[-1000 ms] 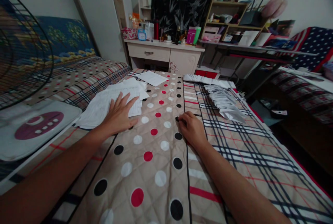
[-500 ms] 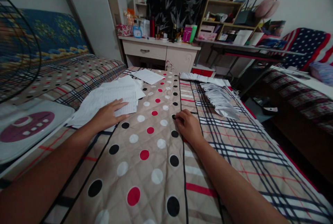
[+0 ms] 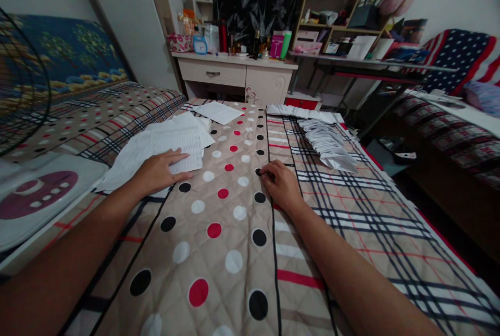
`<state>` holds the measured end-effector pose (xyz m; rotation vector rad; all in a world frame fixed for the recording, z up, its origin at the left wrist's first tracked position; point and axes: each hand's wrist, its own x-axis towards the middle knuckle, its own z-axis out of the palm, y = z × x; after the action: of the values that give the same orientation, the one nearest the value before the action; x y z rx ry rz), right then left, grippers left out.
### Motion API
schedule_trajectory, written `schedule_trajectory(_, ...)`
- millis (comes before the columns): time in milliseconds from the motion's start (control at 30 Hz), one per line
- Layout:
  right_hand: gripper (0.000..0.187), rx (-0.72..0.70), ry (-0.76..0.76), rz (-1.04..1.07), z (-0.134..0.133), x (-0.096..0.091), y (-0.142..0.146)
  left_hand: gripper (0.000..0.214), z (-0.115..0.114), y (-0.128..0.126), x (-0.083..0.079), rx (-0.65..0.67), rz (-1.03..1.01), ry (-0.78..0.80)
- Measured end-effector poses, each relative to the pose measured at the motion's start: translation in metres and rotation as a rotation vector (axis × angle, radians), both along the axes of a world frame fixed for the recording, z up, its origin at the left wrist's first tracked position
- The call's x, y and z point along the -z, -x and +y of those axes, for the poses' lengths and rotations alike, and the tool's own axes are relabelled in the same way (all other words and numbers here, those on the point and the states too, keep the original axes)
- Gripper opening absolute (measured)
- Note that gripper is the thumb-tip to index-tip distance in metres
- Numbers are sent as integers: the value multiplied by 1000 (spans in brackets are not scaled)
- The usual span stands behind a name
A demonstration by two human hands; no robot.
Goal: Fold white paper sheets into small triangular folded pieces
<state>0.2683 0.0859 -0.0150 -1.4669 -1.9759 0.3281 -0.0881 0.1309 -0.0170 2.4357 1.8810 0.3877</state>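
Spread flat, my left hand point(image 3: 158, 172) lies on the near right edge of a loose pile of white sheets point(image 3: 133, 151). The top sheet point(image 3: 183, 144) is printed with rows of small marks, too fine to read. My right hand point(image 3: 282, 184) rests on the quilted bedspread point(image 3: 224, 242), fingers curled in and thumb tucked close; nothing shows in it. Beyond that hand lies a fanned row of folded white papers point(image 3: 328, 143). A flattened white strip of papers point(image 3: 302, 113) sits behind the row. Another white sheet point(image 3: 219, 112) is at the far end of the bed.
A white packet with a purple oval point(image 3: 39, 195) lies at the left, near a wire fan guard point(image 3: 49, 81). Past the bed stand a white dresser point(image 3: 213, 73) with bottles and boxes, and a shelved desk point(image 3: 332, 57). The bed's right edge drops to a dark gap.
The view has shifted slightly, moving the scene a little left and up. Both hands keep their places, the left on the sheets and the right curled on the bedspread.
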Motion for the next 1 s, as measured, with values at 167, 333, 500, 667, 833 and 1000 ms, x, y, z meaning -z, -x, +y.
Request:
schedule_trajectory(167, 18, -10, 3, 14, 1, 1, -1, 69, 0, -6, 2, -11, 65, -42)
schedule_trajectory(333, 16, -10, 0, 28, 2, 2, -2, 66, 0, -7, 0, -16, 60, -32)
schedule_trajectory(500, 16, -3, 11, 25, 2, 1, -2, 67, 0, -7, -2, -10, 90, -16)
schedule_trajectory(667, 16, 2, 16, 19, 1, 0, -1, 65, -1, -8, -2, -4, 121, -35)
schedule_trajectory(833, 16, 2, 19, 26, 2, 0, -1, 57, 0, -7, -3, 13, 76, -17)
schedule_trajectory(1000, 16, -3, 14, 36, 2, -1, -1, 45, -5, -10, 2, 68, -74, -88)
